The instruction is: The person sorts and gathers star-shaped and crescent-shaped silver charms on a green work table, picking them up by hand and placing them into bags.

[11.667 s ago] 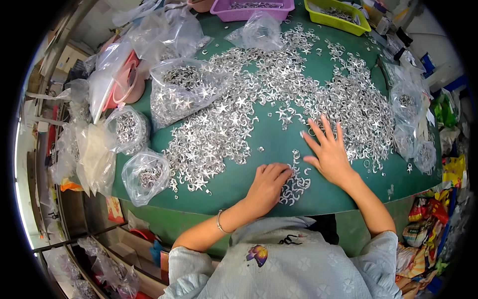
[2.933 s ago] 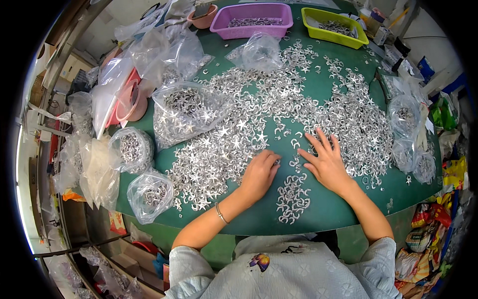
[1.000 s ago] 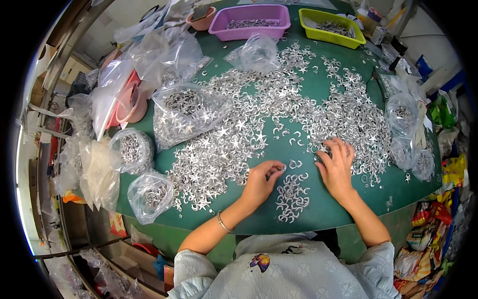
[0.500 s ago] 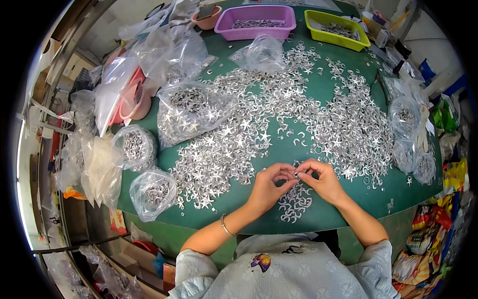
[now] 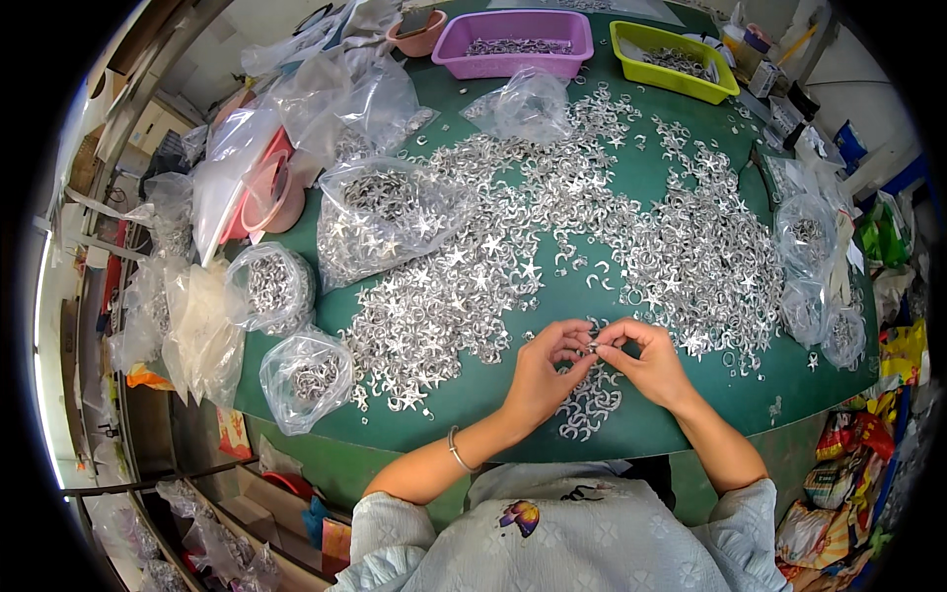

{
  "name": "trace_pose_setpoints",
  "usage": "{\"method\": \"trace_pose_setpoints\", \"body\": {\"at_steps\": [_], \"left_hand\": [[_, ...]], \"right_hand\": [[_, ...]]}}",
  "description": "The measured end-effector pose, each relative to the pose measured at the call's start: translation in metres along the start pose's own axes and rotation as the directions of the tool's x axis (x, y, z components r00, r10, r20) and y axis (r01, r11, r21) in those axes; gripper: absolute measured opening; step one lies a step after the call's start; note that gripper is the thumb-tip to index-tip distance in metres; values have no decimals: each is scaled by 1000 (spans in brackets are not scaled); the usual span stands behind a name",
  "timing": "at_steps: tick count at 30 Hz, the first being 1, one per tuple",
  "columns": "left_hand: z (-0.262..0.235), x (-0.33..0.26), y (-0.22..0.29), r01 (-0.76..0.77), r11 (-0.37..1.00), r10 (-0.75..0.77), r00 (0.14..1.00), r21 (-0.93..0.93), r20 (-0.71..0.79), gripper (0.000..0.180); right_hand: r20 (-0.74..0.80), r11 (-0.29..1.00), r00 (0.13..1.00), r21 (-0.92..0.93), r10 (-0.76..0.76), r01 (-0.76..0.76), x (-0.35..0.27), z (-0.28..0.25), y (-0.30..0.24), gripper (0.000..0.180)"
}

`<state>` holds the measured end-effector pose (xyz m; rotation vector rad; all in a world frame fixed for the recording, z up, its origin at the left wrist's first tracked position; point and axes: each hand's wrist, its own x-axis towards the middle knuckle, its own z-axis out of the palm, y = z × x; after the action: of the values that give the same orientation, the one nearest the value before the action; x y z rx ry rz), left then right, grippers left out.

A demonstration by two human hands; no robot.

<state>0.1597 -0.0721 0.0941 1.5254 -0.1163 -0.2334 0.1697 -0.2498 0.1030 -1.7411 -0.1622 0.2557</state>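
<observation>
Green table (image 5: 646, 170), pale wall (image 5: 868, 109) right, green floor (image 5: 345, 462) below.

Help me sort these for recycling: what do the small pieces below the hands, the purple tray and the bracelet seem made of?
Small pieces: probably metal, silvery and shiny, judging by their bright glints; plated plastic remains possible.
Purple tray: likely plastic, smooth, with one even colour.
Bracelet: apparently polished, silver-toned metal by its glint, though too small to be sure.

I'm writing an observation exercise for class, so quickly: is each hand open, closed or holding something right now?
Left hand: closed, pinching a small silvery piece.
Right hand: closed, pinching at what looks like that same piece.
</observation>
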Motion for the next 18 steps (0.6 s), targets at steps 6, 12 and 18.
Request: {"method": "trace_pose_setpoints", "body": {"at_steps": [6, 12, 18], "left_hand": [[2, -2, -9, 110, 955, -102, 994, -275, 43, 33], [12, -8, -8, 1, 973, -1, 1000, -231, 0, 29], [13, -8, -9, 60, 954, -63, 998, -294, 1, 27]], "right_hand": [[-28, 929, 965, -281, -259, 241, -4, 2, -17, 11], [1, 961, 988, -233, -154, 150, -7, -3, -16, 11], [34, 993, 997, -91, -73, 76, -8, -4, -9, 7]]}}
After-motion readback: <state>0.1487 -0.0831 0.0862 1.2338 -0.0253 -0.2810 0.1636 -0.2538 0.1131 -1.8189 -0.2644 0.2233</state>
